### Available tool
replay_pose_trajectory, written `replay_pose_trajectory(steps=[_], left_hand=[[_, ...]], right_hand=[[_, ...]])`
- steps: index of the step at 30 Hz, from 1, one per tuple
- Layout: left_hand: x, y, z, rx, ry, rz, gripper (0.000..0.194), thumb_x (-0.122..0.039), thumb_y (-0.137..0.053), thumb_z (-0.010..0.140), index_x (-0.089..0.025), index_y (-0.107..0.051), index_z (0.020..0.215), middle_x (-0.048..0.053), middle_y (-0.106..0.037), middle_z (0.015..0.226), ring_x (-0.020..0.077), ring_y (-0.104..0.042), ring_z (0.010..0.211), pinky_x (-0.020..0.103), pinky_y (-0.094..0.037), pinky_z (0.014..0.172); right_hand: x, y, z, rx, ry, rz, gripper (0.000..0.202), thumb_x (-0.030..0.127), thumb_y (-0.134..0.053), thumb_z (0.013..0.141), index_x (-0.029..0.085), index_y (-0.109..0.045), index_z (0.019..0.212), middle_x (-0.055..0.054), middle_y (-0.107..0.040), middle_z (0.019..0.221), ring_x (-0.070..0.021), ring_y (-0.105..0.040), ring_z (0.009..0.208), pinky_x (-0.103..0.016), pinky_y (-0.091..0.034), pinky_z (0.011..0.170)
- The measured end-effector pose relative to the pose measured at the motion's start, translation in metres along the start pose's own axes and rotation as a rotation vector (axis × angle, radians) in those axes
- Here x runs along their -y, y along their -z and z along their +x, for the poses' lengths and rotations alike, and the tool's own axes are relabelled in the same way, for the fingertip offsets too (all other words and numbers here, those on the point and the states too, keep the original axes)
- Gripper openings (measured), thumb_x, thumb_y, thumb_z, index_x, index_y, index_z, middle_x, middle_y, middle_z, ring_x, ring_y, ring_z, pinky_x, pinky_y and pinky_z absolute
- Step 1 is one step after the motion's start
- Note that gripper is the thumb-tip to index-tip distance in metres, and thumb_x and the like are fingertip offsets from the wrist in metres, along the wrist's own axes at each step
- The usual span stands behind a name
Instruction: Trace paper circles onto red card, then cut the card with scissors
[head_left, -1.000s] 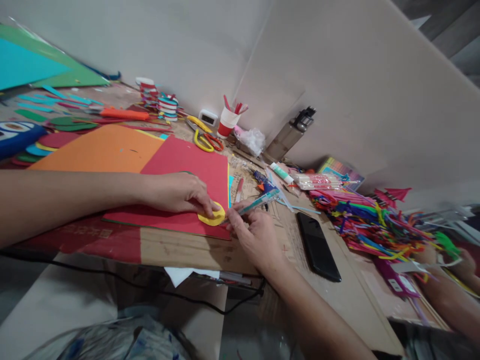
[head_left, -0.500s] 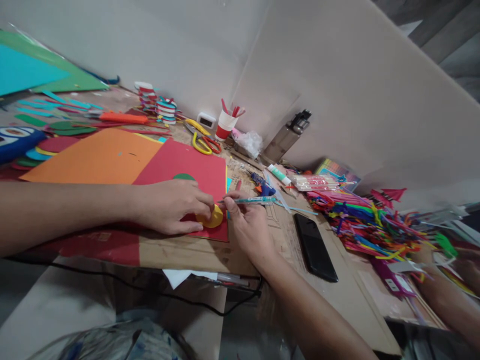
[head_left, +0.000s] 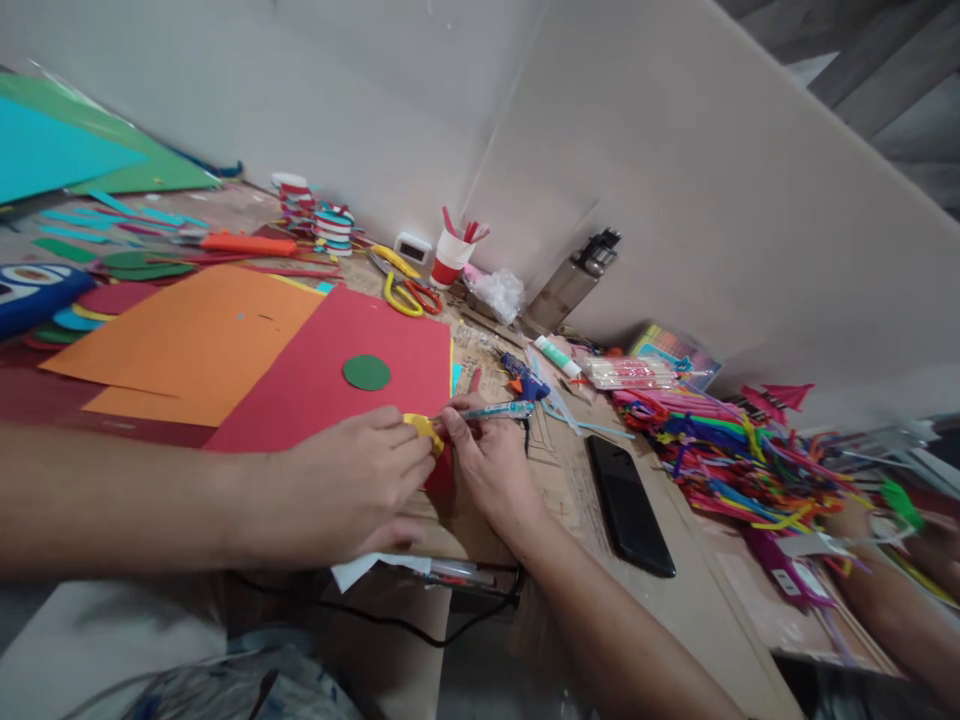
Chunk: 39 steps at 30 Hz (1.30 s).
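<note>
My left hand [head_left: 364, 478] has its fingers closed on a yellow paper circle [head_left: 424, 430] at the lower right of a red sheet [head_left: 330, 350]. A pen [head_left: 499, 410] is held in my right hand [head_left: 491, 455], its tip end beside the yellow circle. The right fingertips are next to the circle; whether they touch it I cannot tell. On the red sheet lies a green circle [head_left: 367, 372], now fully visible. Orange sheets [head_left: 187, 340] lie to the left of the red one.
A black phone [head_left: 630, 505] lies right of my right hand, near a glue gun [head_left: 525, 375]. Scissors [head_left: 405, 295], a paper cup [head_left: 451, 258] and a bottle [head_left: 574, 280] stand or lie behind. Another person's forearm [head_left: 892, 600] is at the far right, by pipe cleaners [head_left: 735, 450].
My left hand has moved toward the table's front edge, uncovering the green circle. The yellow circle is now tilted and more covered by fingers. The orange sheets have shifted, showing a second one beneath.
</note>
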<state>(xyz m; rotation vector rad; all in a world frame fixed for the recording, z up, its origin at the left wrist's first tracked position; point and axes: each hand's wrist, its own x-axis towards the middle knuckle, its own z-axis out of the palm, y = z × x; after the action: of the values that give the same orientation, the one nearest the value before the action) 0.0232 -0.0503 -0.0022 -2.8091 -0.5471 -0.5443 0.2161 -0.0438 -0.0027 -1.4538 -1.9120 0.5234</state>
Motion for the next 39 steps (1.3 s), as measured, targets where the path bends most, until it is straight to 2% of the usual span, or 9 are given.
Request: replay_pose_trajectory(steps=[6, 9, 15, 21, 26, 30, 35, 39], left_hand=[[-0.035, -0.007, 0.000, 0.009, 0.084, 0.146, 0.086, -0.082, -0.047, 0.076, -0.007, -0.074, 0.107, 0.027, -0.072, 0.104, 0.0397, -0.065, 0.100, 0.049, -0.043, 0.088], [-0.044, -0.012, -0.002, 0.022, 0.102, 0.163, 0.095, -0.086, -0.049, 0.070, -0.006, -0.070, 0.116, 0.031, -0.068, 0.113, 0.0439, -0.062, 0.108, 0.052, -0.042, 0.089], [-0.051, -0.021, -0.010, 0.043, 0.131, 0.120, 0.093, -0.087, -0.056, 0.064, -0.019, -0.067, 0.126, 0.027, -0.065, 0.126, 0.0443, -0.055, 0.123, 0.055, -0.041, 0.093], [-0.054, -0.022, -0.010, 0.018, 0.127, 0.155, 0.102, -0.089, -0.057, 0.058, -0.015, -0.067, 0.127, 0.028, -0.064, 0.126, 0.0456, -0.057, 0.121, 0.056, -0.040, 0.093], [-0.055, -0.023, -0.008, 0.011, 0.112, 0.173, 0.103, -0.090, -0.059, 0.055, -0.017, -0.068, 0.127, 0.027, -0.066, 0.125, 0.0452, -0.057, 0.121, 0.055, -0.040, 0.090], [-0.054, -0.023, -0.008, 0.006, 0.115, 0.195, 0.099, -0.088, -0.058, 0.058, -0.017, -0.068, 0.127, 0.025, -0.068, 0.121, 0.0431, -0.058, 0.118, 0.054, -0.038, 0.092], [-0.054, -0.024, -0.008, -0.002, 0.095, 0.237, 0.090, -0.087, -0.052, 0.067, -0.020, -0.070, 0.125, 0.024, -0.070, 0.117, 0.0422, -0.059, 0.117, 0.056, -0.036, 0.091], [-0.056, -0.024, -0.009, 0.028, 0.085, 0.248, 0.091, -0.083, -0.055, 0.070, -0.017, -0.065, 0.130, 0.024, -0.068, 0.122, 0.0427, -0.058, 0.119, 0.057, -0.034, 0.094]], right_hand=[[0.002, 0.001, 0.001, 0.021, -0.021, 0.007, 0.029, 0.040, -0.046, 0.099, 0.019, -0.066, 0.093, -0.007, -0.074, 0.087, -0.0190, -0.069, 0.082, -0.030, -0.050, 0.076], [0.003, 0.001, 0.001, 0.024, -0.033, -0.014, 0.029, 0.041, -0.047, 0.099, 0.019, -0.066, 0.093, -0.006, -0.074, 0.084, -0.0190, -0.068, 0.081, -0.030, -0.050, 0.074], [0.002, 0.002, 0.002, 0.051, -0.042, 0.059, 0.026, 0.039, -0.048, 0.098, 0.019, -0.064, 0.091, -0.005, -0.072, 0.084, -0.0182, -0.068, 0.079, -0.029, -0.051, 0.073], [0.013, 0.009, 0.019, 0.073, 0.004, 0.198, 0.024, 0.037, -0.052, 0.096, 0.019, -0.064, 0.086, -0.004, -0.070, 0.083, -0.0168, -0.068, 0.079, -0.028, -0.052, 0.072], [0.026, 0.006, 0.037, 0.281, 0.045, 0.184, 0.036, 0.038, -0.051, 0.095, 0.017, -0.064, 0.069, -0.004, -0.068, 0.077, -0.0137, -0.064, 0.070, -0.025, -0.049, 0.067], [0.023, -0.003, 0.042, 0.418, 0.041, 0.126, 0.042, 0.038, -0.049, 0.096, 0.015, -0.062, 0.064, -0.004, -0.067, 0.073, -0.0127, -0.062, 0.066, -0.024, -0.047, 0.062], [0.018, -0.003, 0.040, 0.457, 0.083, 0.107, 0.043, 0.038, -0.043, 0.099, 0.015, -0.062, 0.068, -0.004, -0.067, 0.077, -0.0120, -0.060, 0.067, -0.023, -0.045, 0.062], [0.021, 0.000, 0.040, 0.506, 0.106, 0.086, 0.044, 0.039, -0.041, 0.100, 0.015, -0.064, 0.071, -0.004, -0.068, 0.079, -0.0114, -0.059, 0.068, -0.022, -0.043, 0.063]])
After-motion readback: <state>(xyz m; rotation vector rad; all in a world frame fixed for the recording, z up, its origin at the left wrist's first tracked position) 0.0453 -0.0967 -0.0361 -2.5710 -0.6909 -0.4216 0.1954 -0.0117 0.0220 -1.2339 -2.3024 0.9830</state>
